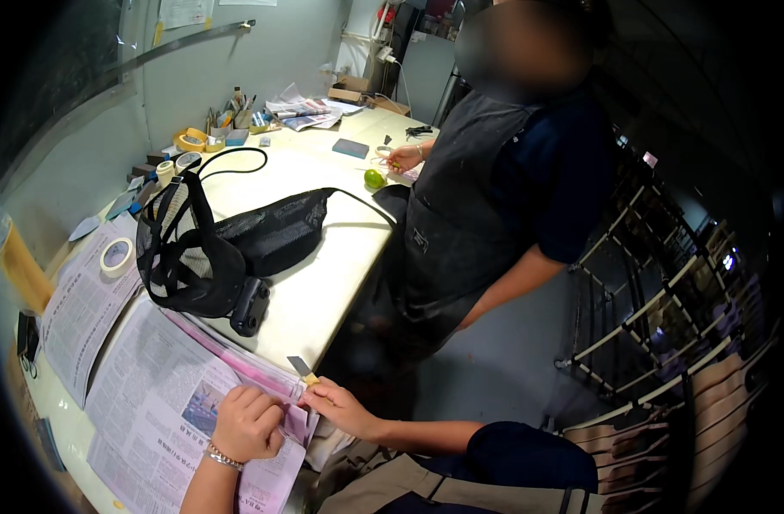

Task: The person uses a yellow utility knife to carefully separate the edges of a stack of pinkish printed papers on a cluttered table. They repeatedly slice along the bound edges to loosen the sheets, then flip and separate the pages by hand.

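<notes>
My right hand (344,408) is closed on a small scraper (301,367), its flat grey blade pointing up and left from a short yellowish handle. Beside it my left hand (248,421), with a metal bracelet at the wrist, is curled closed on the newspaper (152,398). Whatever its fingers hold, if anything, is hidden. Pink-tinted sheets (229,344) lie under both hands near the table's edge.
A black mesh harness (191,257) with a dark camera unit lies on the table (323,287) ahead. Masking tape (117,257) rests on newspaper at left. Across the corner, an aproned person (460,206) reaches a hand (404,158) near a green fruit (375,179). Racks (649,291) stand right.
</notes>
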Motion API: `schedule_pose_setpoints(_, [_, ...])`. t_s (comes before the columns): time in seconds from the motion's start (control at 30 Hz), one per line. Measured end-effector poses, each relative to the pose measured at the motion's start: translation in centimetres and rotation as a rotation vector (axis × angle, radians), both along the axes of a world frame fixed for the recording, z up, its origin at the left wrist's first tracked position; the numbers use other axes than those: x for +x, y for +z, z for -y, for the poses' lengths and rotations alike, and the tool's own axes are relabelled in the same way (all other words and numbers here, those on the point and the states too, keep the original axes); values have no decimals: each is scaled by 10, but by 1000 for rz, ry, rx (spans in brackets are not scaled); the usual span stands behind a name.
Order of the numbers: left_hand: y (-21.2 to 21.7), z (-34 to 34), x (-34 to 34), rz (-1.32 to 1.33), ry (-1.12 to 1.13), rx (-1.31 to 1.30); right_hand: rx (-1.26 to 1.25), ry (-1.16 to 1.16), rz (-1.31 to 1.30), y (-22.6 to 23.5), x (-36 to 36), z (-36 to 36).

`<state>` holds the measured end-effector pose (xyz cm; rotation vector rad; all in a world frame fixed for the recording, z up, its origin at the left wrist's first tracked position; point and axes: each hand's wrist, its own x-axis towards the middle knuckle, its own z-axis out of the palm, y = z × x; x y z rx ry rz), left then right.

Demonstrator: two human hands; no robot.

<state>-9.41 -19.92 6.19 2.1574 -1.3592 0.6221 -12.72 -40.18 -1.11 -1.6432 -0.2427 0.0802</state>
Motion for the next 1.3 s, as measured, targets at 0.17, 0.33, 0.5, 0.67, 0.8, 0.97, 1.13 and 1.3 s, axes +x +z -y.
schedule_pose_setpoints(0.17, [1,1,1,-24,-5,2,-81,31,-28,10,3,0])
schedule_pose_setpoints(0.33, [1,2,1,-49,4,7,-121,64,-68,20,4,1])
schedule_pose_setpoints(0.5, [3,3,0,-82,8,27,-121,48,-70,17,4,0])
schedule_pose_setpoints(0.67, [4,7,1,-152,-11,28,-101,46,-87,17,2,-1])
schedule_pose_setpoints(0.8, [0,7,3,-183,-26,28,-78,37,-74,15,1,-1])
schedule_pose_setpoints(0.97, [2,9,1,-172,-16,45,-40,43,-77,20,0,0])
schedule_pose_setpoints(1.13, [-5,7,4,-197,-12,77,4,54,-85,16,2,-1])
schedule_pose_setpoints(1.3, [-7,10,3,-251,2,60,202,45,-85,2,4,1])
